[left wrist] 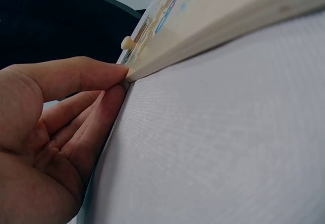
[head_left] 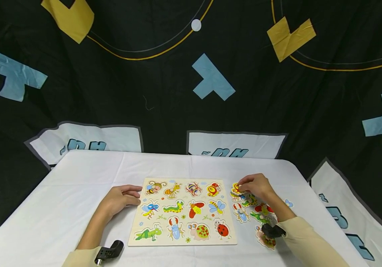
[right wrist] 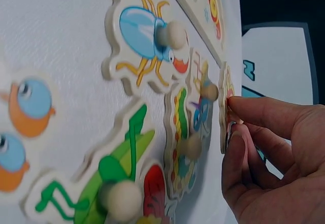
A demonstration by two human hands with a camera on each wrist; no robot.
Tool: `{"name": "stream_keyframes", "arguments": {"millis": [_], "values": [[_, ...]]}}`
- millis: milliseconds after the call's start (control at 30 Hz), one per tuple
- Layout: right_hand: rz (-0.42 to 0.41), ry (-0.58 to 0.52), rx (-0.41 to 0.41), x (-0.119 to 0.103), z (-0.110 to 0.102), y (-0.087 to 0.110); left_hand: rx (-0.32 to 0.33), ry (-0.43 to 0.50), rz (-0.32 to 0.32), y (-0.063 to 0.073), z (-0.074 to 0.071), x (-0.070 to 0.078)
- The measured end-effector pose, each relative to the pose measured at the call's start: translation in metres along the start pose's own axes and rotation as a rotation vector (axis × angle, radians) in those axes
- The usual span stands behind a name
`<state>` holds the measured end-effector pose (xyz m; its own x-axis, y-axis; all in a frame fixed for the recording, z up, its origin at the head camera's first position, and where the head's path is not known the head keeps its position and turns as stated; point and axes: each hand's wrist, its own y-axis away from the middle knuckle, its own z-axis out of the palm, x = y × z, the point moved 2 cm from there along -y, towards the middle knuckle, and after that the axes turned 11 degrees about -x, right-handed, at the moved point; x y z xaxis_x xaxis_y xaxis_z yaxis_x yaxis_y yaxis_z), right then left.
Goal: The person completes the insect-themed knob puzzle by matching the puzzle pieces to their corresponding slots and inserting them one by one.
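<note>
A wooden puzzle board (head_left: pixel 191 218) printed with colourful insects lies flat on the white-covered table. My left hand (head_left: pixel 120 200) rests at its left side, the fingertips touching the edge; the left wrist view shows this hand (left wrist: pixel 61 117) against a corner of the board. To the right of the board, my right hand (head_left: pixel 257 185) pinches a yellow and red puzzle piece (head_left: pixel 235 189) between thumb and fingers. Seen nearly edge-on in the right wrist view, this piece (right wrist: pixel 223 112) is held above the table by the hand (right wrist: pixel 274 153). Its printed face is mostly hidden there.
Several knobbed pieces lie loose right of the board: a blue beetle (right wrist: pixel 139 33), a green caterpillar (right wrist: pixel 180 132), a green grasshopper (right wrist: pixel 109 178) and a snail (head_left: pixel 265 239), some overlapping. Behind the table hangs a black cloth (head_left: pixel 164 111) with blue and yellow shapes.
</note>
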<state>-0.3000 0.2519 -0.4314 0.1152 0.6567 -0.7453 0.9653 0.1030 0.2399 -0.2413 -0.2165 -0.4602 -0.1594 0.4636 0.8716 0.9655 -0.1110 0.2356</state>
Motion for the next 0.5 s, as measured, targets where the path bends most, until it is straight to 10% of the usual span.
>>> {"name": "stream_keyframes", "arguments": {"millis": [500], "values": [[-0.021,0.034,-0.014,-0.015,0.018,-0.007,-0.009,0.013,0.017,0.002,0.000,0.001]]}}
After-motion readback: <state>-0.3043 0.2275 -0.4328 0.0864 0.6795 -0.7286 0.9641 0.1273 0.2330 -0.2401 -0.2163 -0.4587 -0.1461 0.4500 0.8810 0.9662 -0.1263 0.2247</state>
